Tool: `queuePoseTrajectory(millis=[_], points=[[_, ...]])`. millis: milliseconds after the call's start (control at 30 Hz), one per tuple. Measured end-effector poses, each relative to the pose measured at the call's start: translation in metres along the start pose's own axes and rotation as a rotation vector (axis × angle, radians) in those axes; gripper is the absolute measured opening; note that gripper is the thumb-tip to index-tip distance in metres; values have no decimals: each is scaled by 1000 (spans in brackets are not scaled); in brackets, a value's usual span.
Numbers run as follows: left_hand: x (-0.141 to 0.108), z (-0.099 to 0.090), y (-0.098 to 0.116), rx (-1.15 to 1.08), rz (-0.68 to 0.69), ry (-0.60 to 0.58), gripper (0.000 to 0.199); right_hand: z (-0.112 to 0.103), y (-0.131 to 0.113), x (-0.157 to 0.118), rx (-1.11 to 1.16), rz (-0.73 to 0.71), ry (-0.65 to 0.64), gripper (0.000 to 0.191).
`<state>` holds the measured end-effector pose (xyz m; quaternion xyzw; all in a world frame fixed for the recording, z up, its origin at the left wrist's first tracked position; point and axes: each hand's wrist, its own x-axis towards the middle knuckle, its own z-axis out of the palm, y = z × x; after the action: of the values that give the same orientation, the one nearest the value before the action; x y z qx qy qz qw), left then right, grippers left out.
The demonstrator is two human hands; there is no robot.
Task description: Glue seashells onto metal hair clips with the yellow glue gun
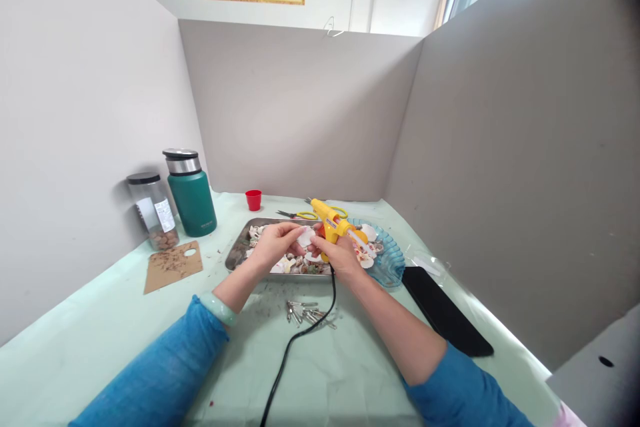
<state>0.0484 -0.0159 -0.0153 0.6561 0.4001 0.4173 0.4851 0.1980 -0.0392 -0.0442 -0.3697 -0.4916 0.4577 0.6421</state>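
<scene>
Above the metal tray, my left hand pinches a white shell between thumb and fingers. My right hand is wrapped around a yellow hot glue gun, whose nozzle points away from me and a clear glue stick sticks out of its back. The right thumb reaches to the edge of the white shell, though whether it grips it too is hard to tell. Mixed shells fill the tray beneath both hands. A black cord runs from the gun toward me.
Silver metal clips lie before the tray. At right are a scalloped blue dish of shells and a black slab. Yellow-handled scissors and a red cup sit behind. Left: green bottle, jar, cardboard.
</scene>
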Motion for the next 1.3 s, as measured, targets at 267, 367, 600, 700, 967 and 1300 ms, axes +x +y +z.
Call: queuePoseTrajectory(millis=[267,367,600,700,967,1300], points=[[-2,2,-1,-89,-23,-5,28,-3,6,2,0,-28,-4,35],[-1,1,-1,-103,-29,-2,29,-3,6,2,-11,-31,-6,36],[0,1,-2,116,55,-6,27,-3,9,5,16,-81,31,37],[-2,4,-1,29,18,-5,25,-3,10,5,19,-97,34,35],[-2,9,-2,-172,-89,-15,25,-2,11,6,6,-107,68,36],[1,6,-6,-141,-73,-21,27,-3,12,5,-50,-145,69,35]])
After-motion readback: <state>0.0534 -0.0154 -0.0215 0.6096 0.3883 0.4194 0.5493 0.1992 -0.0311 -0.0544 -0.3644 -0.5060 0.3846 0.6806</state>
